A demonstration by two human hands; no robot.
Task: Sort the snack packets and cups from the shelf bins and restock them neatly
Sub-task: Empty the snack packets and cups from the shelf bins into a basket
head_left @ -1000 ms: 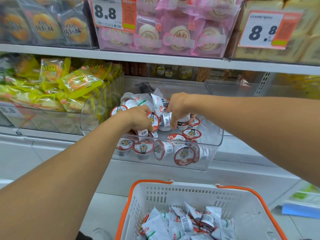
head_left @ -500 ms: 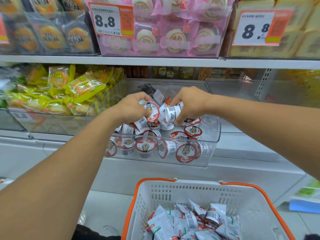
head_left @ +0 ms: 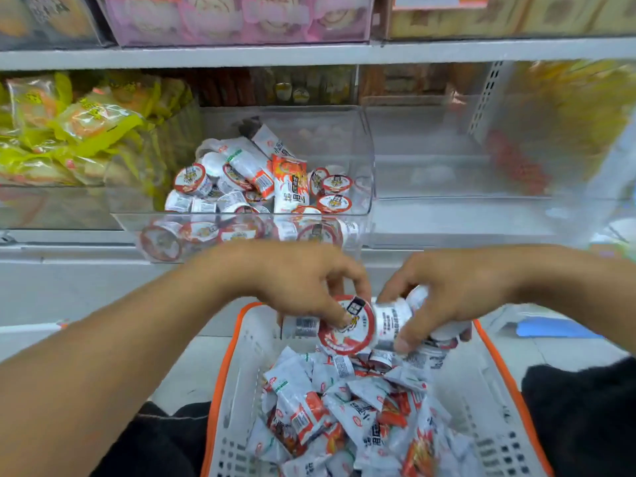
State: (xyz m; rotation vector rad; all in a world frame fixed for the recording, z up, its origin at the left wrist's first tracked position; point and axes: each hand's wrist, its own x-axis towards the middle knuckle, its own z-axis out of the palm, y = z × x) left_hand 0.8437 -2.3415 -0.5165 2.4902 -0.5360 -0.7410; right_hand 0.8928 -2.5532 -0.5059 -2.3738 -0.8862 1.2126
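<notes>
Small white plastic snack cups with red-rimmed round foil lids are bunched in both hands just above the far end of the white slotted plastic basket with orange rim (head_left: pixel 481 380), at about 6 o'clock in the view. The left hand (head_left: pixel 303 287) has its fingers curled down over a cup (head_left: pixel 346 327) whose lid faces the camera, thumb and fingertips pinching its rim; a second cup with a barcode label (head_left: pixel 299 327) shows beneath the same hand. The right hand (head_left: pixel 444 297) curls around several more cups (head_left: pixel 395 320) lying on their sides, white walls printed with small dark text, fingertips pressed on them. The two hands sit just beside each other, their loads touching. Below them, toward 6 o'clock, the basket holds a loose heap of white and red foil snack packets (head_left: pixel 347 418), crumpled and overlapping. At 12 o'clock a clear plastic shelf bin (head_left: pixel 364 156) holds more of the same cups tumbled at all angles, mixed with several of the white and red packets, one standing nearly upright in the middle. At 10 o'clock a neighbouring bin is piled with yellow-green wrapped snacks (head_left: pixel 79 132). At 2 o'clock another clear bin (head_left: pixel 481 201) stands beside the cup bin. Pink-wrapped goods (head_left: pixel 241 15) line the upper shelf, blurred.
</notes>
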